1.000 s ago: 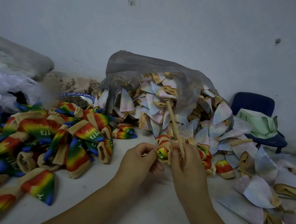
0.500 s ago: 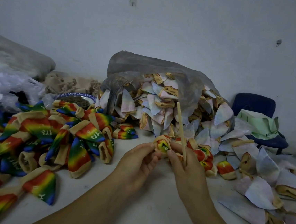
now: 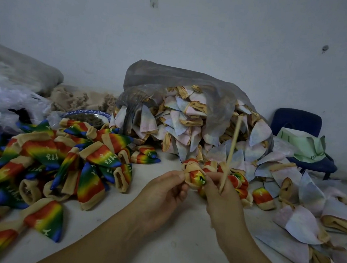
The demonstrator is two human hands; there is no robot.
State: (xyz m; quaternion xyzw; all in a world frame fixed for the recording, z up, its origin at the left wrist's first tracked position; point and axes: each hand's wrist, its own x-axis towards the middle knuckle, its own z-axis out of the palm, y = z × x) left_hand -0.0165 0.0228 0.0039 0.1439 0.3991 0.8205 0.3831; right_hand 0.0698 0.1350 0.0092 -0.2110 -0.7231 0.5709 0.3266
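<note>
Rainbow-striped fabric piece with a tan cuff (image 3: 194,175) is pinched between both hands over the white bench (image 3: 157,246). Left hand (image 3: 162,196) fingers grip its cuff. Right hand (image 3: 223,199) fingers also grip a thin wooden stick (image 3: 232,145), tilted nearly upright.

This looks like a small workshop for piecework on socks. A big heap of rainbow socks (image 3: 63,163) lies on the white bench (image 3: 167,247), and a plastic bag (image 3: 194,84) spills many pale socks (image 3: 180,119) beside it. The wall (image 3: 177,36) behind is bare, with one blue chair (image 3: 296,122) near it.
</note>
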